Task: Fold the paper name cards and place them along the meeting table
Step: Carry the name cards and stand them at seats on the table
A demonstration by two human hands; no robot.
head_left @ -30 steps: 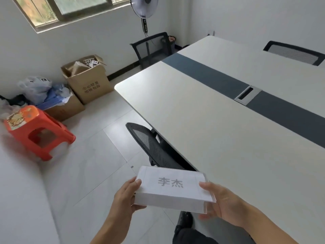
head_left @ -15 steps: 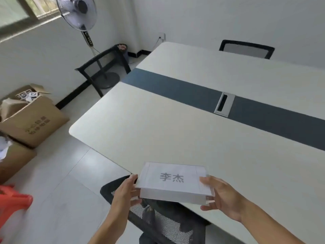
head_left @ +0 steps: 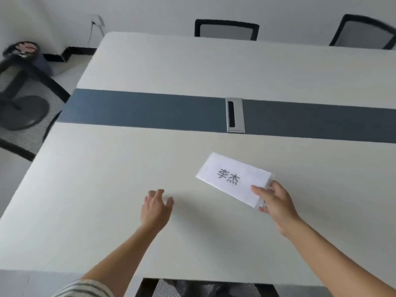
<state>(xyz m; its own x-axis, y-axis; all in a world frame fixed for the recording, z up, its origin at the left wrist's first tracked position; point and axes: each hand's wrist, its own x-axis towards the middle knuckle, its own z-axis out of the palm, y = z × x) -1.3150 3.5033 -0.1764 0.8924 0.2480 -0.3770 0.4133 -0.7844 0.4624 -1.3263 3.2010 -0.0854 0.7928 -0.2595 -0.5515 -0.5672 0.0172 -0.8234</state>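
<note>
Left hand spread free, right hand pinching closed

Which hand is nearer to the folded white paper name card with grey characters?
The right hand. It pinches the folded white paper name card at its near right end. The left hand is open over the pale table, apart from the card on its left.

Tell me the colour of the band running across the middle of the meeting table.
Dark blue-grey, set between pale cream halves of the meeting table. The band shows best in the head view.
</note>
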